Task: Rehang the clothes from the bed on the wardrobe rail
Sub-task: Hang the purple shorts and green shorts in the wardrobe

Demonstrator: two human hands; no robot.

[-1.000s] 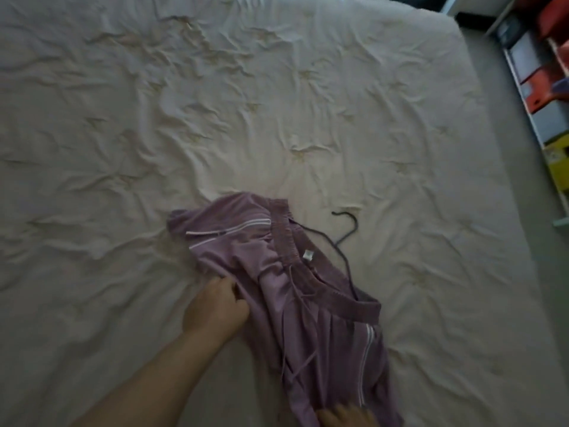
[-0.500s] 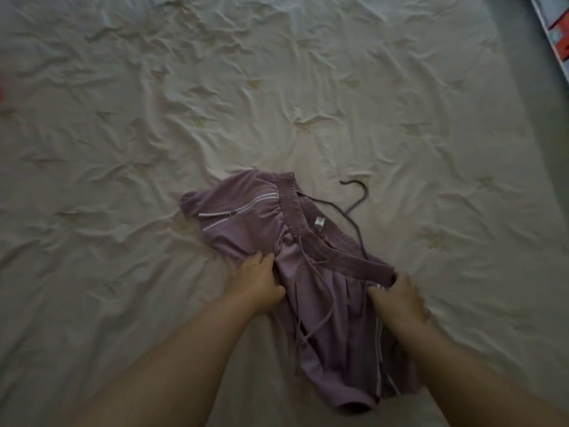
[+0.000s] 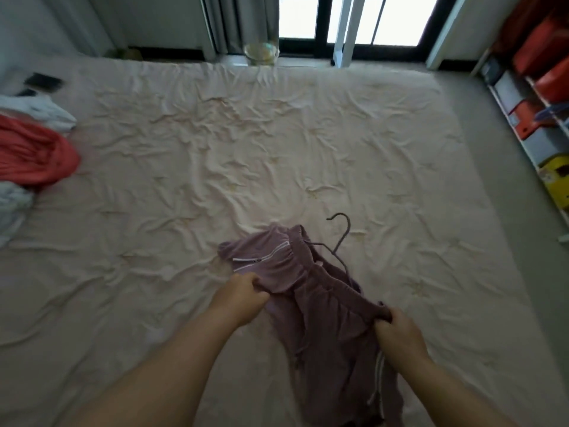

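Note:
Mauve shorts with white side stripes lie crumpled on the cream bed sheet, near its front edge. A thin grey wire hanger is threaded under the waistband, its hook sticking out toward the far right. My left hand is closed on the left side of the shorts. My right hand grips the right end of the waistband. The wardrobe rail is out of sight.
A coral garment and white clothes are piled at the bed's left edge. A clear bowl sits by the window at the far side. Shelves with orange and yellow boxes line the right wall beyond a strip of floor.
My right hand came up and took the waistband's right end. My left hand closed on the left side. The view tilted up, revealing the window and the clothes pile.

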